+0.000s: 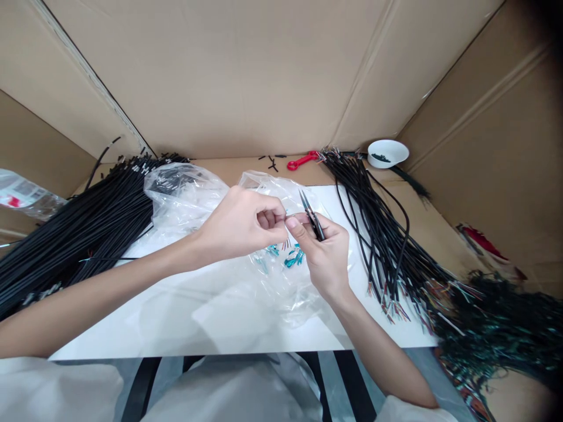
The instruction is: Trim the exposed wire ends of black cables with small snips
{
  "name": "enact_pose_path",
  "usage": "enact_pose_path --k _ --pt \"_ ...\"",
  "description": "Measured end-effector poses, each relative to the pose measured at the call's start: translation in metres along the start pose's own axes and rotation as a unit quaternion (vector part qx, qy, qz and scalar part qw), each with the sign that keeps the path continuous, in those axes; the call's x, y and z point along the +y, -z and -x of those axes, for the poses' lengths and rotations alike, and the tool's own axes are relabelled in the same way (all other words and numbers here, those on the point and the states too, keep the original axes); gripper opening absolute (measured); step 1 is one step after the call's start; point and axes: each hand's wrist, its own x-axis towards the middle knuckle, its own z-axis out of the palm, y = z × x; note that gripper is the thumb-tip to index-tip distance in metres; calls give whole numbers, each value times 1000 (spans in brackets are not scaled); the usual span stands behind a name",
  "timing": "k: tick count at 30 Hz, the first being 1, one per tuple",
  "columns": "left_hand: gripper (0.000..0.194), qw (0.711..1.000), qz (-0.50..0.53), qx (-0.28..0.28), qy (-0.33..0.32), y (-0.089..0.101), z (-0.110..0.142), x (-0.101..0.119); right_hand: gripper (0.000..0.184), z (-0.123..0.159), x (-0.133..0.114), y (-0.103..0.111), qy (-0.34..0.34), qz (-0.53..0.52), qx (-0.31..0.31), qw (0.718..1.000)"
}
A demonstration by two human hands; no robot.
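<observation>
At the centre of the desk (145, 322), our left hand (246, 225) has its fingers pinched on thin wires (287, 242) — reddish strands show just below, the rest is hidden. Our right hand (328, 252), just beside it at three o'clock, has its fingers closed around black snips (314, 220), blades pointing to eleven. Teal pieces (294, 256) lie at six o'clock; black cables (88, 223) heap at nine — a white bowl (399, 155) sits at two.
</observation>
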Motion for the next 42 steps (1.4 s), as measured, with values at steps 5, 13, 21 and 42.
enact_pose_path --k 5,13,21,42 --pt "6 997 -28 60 -49 -5 4 -6 21 1 0 0 1 3 -7 1000" --pt "7 991 -53 88 -82 -13 9 -12 24 2 -4 -6 16 10 -2 1000" --pt "12 982 180 -7 51 -1 4 -22 25 1 8 -3 0 -72 -10 997" --pt "3 989 73 128 4 -13 31 -12 21 10 -9 -2 -106 -143 -57 982"
